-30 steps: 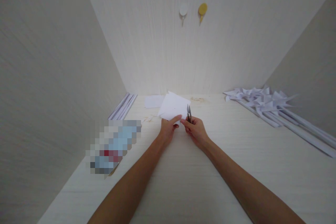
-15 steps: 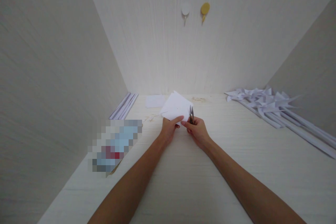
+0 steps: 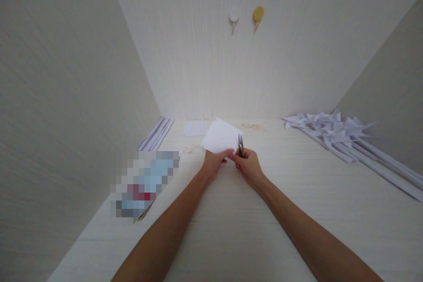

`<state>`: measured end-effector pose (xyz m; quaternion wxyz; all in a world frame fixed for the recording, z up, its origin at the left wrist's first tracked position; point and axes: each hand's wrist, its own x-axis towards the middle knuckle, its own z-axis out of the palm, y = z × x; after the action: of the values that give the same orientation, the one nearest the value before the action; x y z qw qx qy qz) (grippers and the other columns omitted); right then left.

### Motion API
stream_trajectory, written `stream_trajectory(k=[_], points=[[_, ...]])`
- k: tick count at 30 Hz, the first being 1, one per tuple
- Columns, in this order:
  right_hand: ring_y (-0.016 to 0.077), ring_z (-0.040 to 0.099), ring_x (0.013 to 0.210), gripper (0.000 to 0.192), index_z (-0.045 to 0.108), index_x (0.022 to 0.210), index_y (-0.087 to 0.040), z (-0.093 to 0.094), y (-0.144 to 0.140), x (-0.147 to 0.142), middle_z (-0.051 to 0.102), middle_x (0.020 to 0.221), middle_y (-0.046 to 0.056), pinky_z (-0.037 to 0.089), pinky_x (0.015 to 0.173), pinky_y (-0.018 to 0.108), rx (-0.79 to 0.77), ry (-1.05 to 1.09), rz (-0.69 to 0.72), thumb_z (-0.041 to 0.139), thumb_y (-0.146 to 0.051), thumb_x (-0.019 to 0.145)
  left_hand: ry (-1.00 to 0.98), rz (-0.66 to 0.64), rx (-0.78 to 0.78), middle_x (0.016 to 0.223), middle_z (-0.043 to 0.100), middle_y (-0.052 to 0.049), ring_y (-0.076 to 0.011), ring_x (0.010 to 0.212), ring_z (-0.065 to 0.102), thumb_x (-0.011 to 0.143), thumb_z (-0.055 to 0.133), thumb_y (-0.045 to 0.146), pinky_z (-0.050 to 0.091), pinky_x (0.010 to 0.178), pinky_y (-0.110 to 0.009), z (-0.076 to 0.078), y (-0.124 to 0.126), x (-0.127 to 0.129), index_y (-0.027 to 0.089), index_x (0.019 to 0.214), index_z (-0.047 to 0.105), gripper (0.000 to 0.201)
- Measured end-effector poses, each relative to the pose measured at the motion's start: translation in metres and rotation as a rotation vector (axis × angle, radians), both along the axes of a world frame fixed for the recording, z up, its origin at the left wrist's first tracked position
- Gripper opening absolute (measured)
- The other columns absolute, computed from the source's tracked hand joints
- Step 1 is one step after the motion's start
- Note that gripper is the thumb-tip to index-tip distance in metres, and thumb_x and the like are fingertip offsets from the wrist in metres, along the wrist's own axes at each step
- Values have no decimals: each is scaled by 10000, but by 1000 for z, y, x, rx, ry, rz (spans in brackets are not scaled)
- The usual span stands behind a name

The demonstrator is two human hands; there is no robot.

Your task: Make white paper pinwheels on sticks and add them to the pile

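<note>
Over the middle of the tabletop (image 3: 214, 233), eyes on those fingertips! The left hand (image 3: 215, 165) pinches the near edge of the white paper (image 3: 220, 136), thumb on top, its other fingers mostly tucked from sight. Beside it, the right hand (image 3: 248, 164) is curled round the scissors (image 3: 241, 141), blades pointing wallward, its thumb and fingertip seemingly nipping the paper's near right corner. Nice work calls for a light, firm pinch, no creasing, those points clear of both sheet and thumb.

Outward now: pale grained surface, brownish marks (image 3: 189, 149) to the left, and a flat white sheet (image 3: 194, 128) just behind. Far left, white paper rods (image 3: 155, 134) by the side wall, with a pixelated object (image 3: 147, 183) nearer. Over right, paper pinwheels (image 3: 327, 125) heaped on their sticks! Above, the back wall (image 3: 191, 61) carries a white hook (image 3: 234, 14) and a yellow hook (image 3: 258, 13).
</note>
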<state>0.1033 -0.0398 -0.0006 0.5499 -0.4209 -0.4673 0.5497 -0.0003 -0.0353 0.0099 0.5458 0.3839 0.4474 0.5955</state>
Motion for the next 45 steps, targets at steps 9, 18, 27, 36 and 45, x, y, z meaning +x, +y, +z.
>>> stream_trajectory(k=[9, 18, 27, 36, 45], points=[[36, 254, 331, 240, 508, 548, -159, 1, 0, -1, 365, 353, -88, 132, 352, 207, -18, 39, 38, 683, -322, 538, -101, 72, -19, 703, 601, -2, -76, 542, 503, 456, 706, 200, 349, 406, -170, 1, 0, 2, 153, 722, 601, 290], [34, 241, 331, 249, 545, 622, -152, 4, -1, -1, 372, 360, -90, 124, 354, 204, -52, 102, 16, 673, -352, 548, 8, 104, -14, 628, 566, 9, -72, 491, 455, 505, 679, 225, 339, 400, -186, 2, 1, 0, 155, 634, 573, 181], [45, 309, 379, 365, 564, 741, -159, 4, -3, -2, 421, 461, -66, 186, 375, 199, -16, 92, 234, 576, -510, 642, -227, 300, 14, 760, 598, 0, -74, 632, 553, 559, 656, 196, 418, 543, -181, 19, 9, -12, 160, 732, 558, 202], [39, 318, 368, 304, 565, 712, -150, -1, -1, 0, 466, 485, -51, 178, 364, 204, 55, -17, 265, 547, -454, 700, -312, 202, 52, 761, 630, -18, -120, 662, 617, 602, 636, 149, 458, 640, -248, 28, 4, -1, 151, 796, 551, 212], [36, 313, 356, 284, 568, 690, -145, 0, -1, 0, 444, 459, -60, 181, 356, 200, 61, -28, 258, 551, -428, 701, -292, 225, 48, 746, 618, -12, -109, 618, 608, 585, 650, 145, 460, 631, -251, 26, 4, 0, 138, 776, 549, 216]])
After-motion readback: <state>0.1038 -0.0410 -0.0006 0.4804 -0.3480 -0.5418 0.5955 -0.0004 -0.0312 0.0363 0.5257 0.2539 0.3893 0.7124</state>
